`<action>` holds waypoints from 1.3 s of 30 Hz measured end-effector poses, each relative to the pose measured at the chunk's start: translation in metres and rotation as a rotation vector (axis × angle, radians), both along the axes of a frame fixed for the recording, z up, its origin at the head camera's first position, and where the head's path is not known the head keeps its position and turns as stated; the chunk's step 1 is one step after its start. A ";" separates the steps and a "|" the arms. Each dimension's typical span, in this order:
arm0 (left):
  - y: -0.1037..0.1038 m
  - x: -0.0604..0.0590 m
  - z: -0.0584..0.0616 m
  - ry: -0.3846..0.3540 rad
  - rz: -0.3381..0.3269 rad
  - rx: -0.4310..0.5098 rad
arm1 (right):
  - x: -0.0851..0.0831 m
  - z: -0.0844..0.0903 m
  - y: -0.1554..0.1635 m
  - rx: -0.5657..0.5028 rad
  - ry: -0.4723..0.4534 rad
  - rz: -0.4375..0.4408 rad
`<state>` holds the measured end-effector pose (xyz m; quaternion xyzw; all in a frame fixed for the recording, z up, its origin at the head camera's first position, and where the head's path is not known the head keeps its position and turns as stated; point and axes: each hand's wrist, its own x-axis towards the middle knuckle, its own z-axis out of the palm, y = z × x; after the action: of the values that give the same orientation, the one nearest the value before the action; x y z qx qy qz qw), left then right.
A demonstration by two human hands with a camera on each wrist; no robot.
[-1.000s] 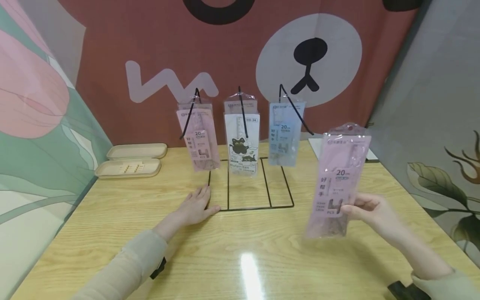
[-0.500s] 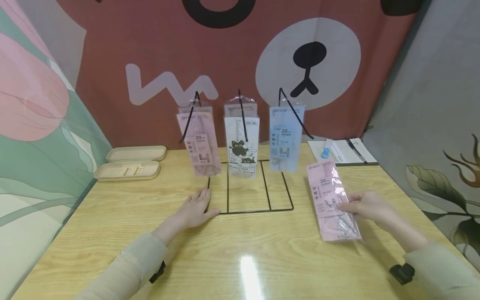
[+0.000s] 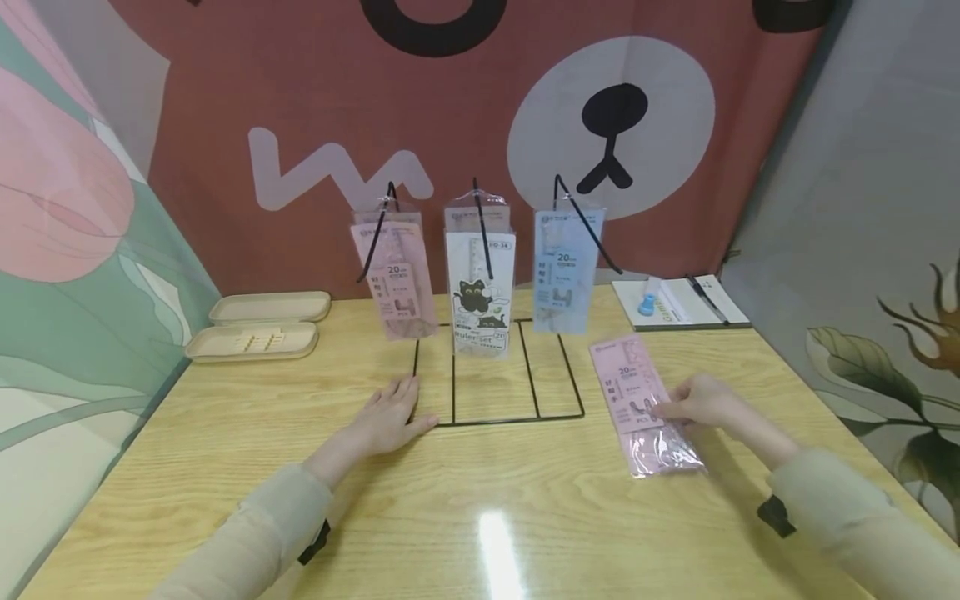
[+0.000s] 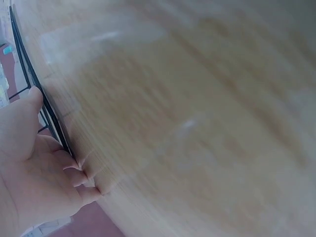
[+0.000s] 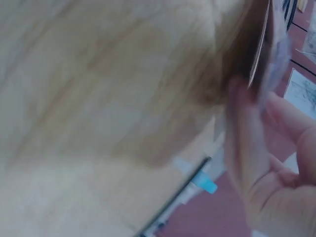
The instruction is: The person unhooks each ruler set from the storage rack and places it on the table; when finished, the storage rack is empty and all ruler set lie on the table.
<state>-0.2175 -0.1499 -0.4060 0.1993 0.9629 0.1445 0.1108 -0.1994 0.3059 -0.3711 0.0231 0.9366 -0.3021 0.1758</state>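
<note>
A pink ruler packet (image 3: 637,392) lies nearly flat on the wooden table (image 3: 487,508), right of a black wire rack (image 3: 495,419). My right hand (image 3: 693,404) pinches the packet's right edge; the blurred right wrist view shows the packet (image 5: 269,47) between the fingers of my right hand (image 5: 266,163). My left hand (image 3: 386,421) rests flat on the table at the rack's front left corner. In the left wrist view my left hand (image 4: 34,163) has its thumb against the rack wire (image 4: 29,74). On the rack hang pink packets (image 3: 393,279), a white cat ruler set (image 3: 480,287) and a blue packet (image 3: 566,271).
Two beige trays (image 3: 255,341) sit at the back left of the table. A white pad (image 3: 678,302) with a pen and a small blue object lies at the back right. Printed fabric walls close in on three sides.
My right hand has lowered the pink packet from upright in the air down onto the table and moved it slightly left. My left hand has stayed put.
</note>
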 end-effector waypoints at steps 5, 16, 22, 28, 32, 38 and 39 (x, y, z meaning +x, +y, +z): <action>-0.001 0.000 0.000 -0.008 0.000 -0.003 | 0.001 0.011 -0.002 0.144 0.110 0.036; 0.000 0.000 0.003 -0.017 0.006 -0.006 | -0.018 0.031 -0.026 -0.101 0.334 0.120; 0.000 0.002 0.005 -0.017 0.005 -0.007 | -0.042 0.029 -0.041 -0.255 0.346 0.108; 0.000 0.001 0.003 -0.008 -0.001 -0.011 | -0.062 0.026 -0.056 -0.396 0.358 0.085; 0.000 0.000 0.002 -0.001 -0.001 -0.018 | -0.075 0.024 -0.070 -0.496 0.325 0.049; -0.001 -0.002 -0.001 0.018 -0.001 -0.020 | -0.092 0.021 -0.091 -0.575 0.301 0.002; -0.001 -0.002 -0.002 0.021 -0.002 -0.022 | -0.094 0.020 -0.094 -0.586 0.301 -0.005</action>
<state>-0.2196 -0.1513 -0.4077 0.2005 0.9653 0.1318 0.1031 -0.2938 0.2117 -0.3511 -0.0712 0.8254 -0.5590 0.0340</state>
